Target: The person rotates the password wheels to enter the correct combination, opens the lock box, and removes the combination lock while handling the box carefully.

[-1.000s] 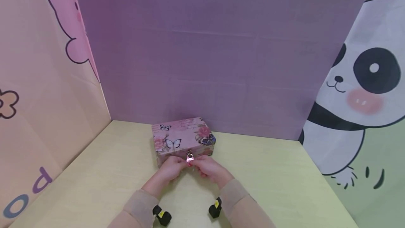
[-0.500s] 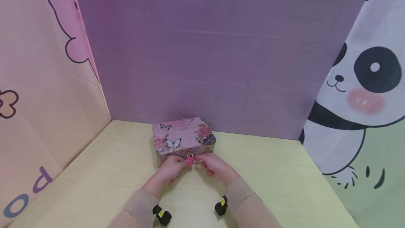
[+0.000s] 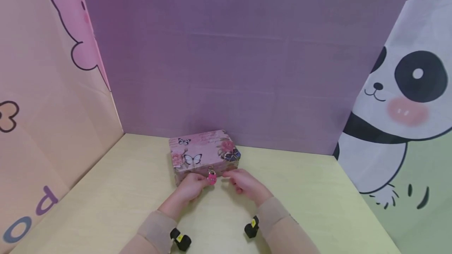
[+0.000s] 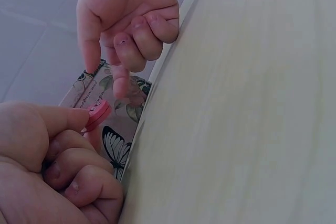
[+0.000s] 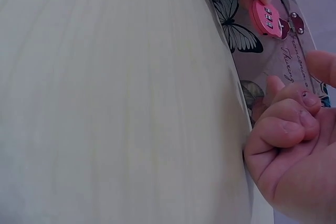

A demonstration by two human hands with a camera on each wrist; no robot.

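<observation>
A pink box with butterflies and flowers [image 3: 206, 148] stands on the table, with a metal hasp [image 5: 294, 23] on its front. From the hasp hangs a small pink combination padlock [image 5: 266, 18] with number dials; its shackle looks closed in the head view. My left hand [image 3: 192, 187] pinches the padlock's body from the left between thumb and index finger. To the right of the padlock, my right hand [image 3: 247, 187] is apart from it and holds nothing. Its thumb and index finger reach out with a gap between them, while the other fingers are curled.
The pale wood-look tabletop [image 3: 310, 203] spreads around the box. Behind stands a purple backdrop [image 3: 247, 58]. A pink printed panel [image 3: 70, 128] flanks the left side and a panda panel [image 3: 416, 160] the right. Black wrist cameras [image 3: 181, 241] sit under both sleeves.
My right hand has let go of the padlock and drawn away to the right. The left hand has stayed at the padlock, whose pink face now shows more fully.
</observation>
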